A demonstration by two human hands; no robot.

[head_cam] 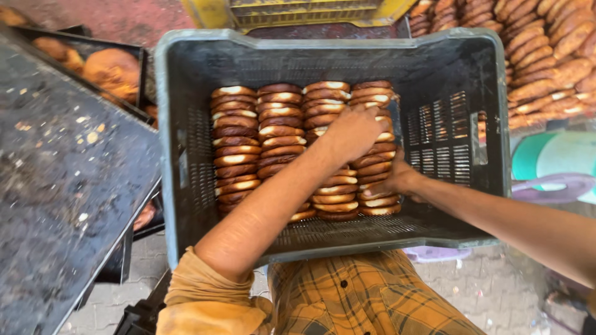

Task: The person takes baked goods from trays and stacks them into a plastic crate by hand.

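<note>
A large grey plastic crate [186, 93] with slotted walls fills the centre of the frame, its near rim resting against the person's checked yellow shirt [366, 298]. A dark, crumb-speckled metal tray [62, 186] slopes across the left of the frame; beyond it, upper left, lies another dark tray with round loaves [112, 71]. At upper right, outside the crate, a mass of elongated brown buns [546, 56] lies in rows. A yellow crate [298, 11] shows at the top edge.

Inside the grey crate, four rows of ring-shaped breads [239, 142] stand on edge, packed side by side from the far wall toward the near one.

The left hand [354, 131] reaches in from lower left and lies curled, knuckles up, over the top of the rightmost rows; whether it grips a ring cannot be told. The right hand [397, 181] enters from the right and presses its fingers against the near end of the rightmost row, touching the rings, half closed.
</note>
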